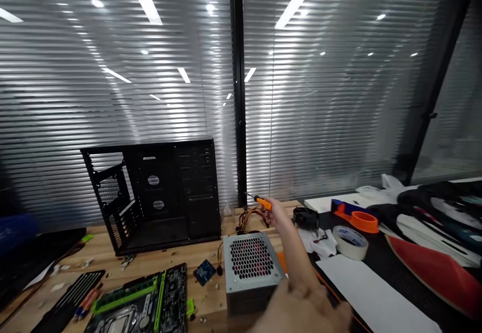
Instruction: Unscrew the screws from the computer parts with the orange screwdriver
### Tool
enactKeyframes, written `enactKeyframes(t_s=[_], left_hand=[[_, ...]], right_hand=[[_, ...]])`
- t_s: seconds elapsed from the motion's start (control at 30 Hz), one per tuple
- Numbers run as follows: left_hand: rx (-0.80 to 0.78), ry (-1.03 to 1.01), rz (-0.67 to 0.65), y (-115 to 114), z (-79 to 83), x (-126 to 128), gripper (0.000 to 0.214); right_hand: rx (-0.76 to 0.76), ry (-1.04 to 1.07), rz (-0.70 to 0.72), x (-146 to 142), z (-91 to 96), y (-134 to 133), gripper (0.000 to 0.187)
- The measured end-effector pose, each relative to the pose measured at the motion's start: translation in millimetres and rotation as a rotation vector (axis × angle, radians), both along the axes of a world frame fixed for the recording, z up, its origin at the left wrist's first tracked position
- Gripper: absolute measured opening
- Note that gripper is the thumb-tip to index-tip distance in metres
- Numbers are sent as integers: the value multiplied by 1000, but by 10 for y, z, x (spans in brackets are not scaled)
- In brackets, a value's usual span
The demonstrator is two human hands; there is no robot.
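My right hand (pixel 277 213) is stretched out over the bench, its fingers closed round the orange handle of a screwdriver (pixel 263 202). The thin metal shaft points to the left, towards the dark window post. Close in front of the camera, my left hand (pixel 301 310) lies across my right forearm. Motion blurs it and its fingers cannot be made out. Just left of my arm stands a grey power supply (pixel 252 262) with a honeycomb grille on top. Its bundle of cables (pixel 250 218) lies behind it, near the screwdriver.
A black computer case (pixel 169 197) stands open at the back left. Nearer are a motherboard (pixel 139 305), a small blue circuit board (pixel 205 271) and loose screws. To the right lie a black fan (pixel 306 218), masking tape (pixel 350 242), an orange tape dispenser (pixel 357 220) and white paper (pixel 376 295).
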State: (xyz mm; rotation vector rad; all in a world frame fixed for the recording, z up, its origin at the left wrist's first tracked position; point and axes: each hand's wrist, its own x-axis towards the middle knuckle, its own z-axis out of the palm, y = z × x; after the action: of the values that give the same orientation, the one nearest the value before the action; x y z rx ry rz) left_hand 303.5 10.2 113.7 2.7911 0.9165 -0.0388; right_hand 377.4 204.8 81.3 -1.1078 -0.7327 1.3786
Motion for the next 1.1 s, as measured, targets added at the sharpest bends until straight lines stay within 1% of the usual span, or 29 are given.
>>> enactKeyframes(t_s=[0.03, 0.07, 0.1, 0.13, 0.17, 0.23, 0.33, 0.43, 0.53, 0.63, 0.73, 0.83, 0.97, 1.1], left_hand=[[-40, -9, 89, 19, 91, -148, 48], [-89, -13, 137, 26, 187, -286, 51], [-97, -57, 177, 26, 281, -413, 59], [-94, -95, 249, 23, 365, -527, 65], [-79, -129, 302, 23, 437, -628, 66], [-36, -207, 433, 42, 529, -800, 61], [71, -329, 570, 139, 555, -1010, 56], [184, -411, 701, 289, 521, -1190, 55], [280, -496, 828, 442, 489, -1341, 57], [369, -618, 888, 567, 474, -1441, 57], [417, -740, 918, 646, 470, -1479, 57], [417, -870, 902, 688, 470, -1467, 56], [435, -1030, 865, 723, 464, -1417, 54], [458, -1091, 864, 735, 463, -1394, 57]], right_hand=[[18, 7, -4, 8, 39, -18, 12], [36, 13, -12, 20, 83, -39, 12], [53, 20, -19, 34, 130, -64, 13], [74, 26, -26, 52, 179, -95, 13], [97, 31, -33, 72, 229, -132, 14], [148, 39, -38, 118, 333, -227, 16], [249, 75, -43, 188, 486, -422, 21], [337, 119, -35, 239, 624, -646, 26], [396, 97, -4, 264, 726, -847, 30], [451, 91, 44, 268, 792, -995, 30], [471, 88, 65, 263, 840, -1100, 29], [483, 71, 77, 263, 878, -1180, 27], [461, 62, 112, 269, 902, -1256, 25], [458, 42, 139, 259, 915, -1305, 25]])
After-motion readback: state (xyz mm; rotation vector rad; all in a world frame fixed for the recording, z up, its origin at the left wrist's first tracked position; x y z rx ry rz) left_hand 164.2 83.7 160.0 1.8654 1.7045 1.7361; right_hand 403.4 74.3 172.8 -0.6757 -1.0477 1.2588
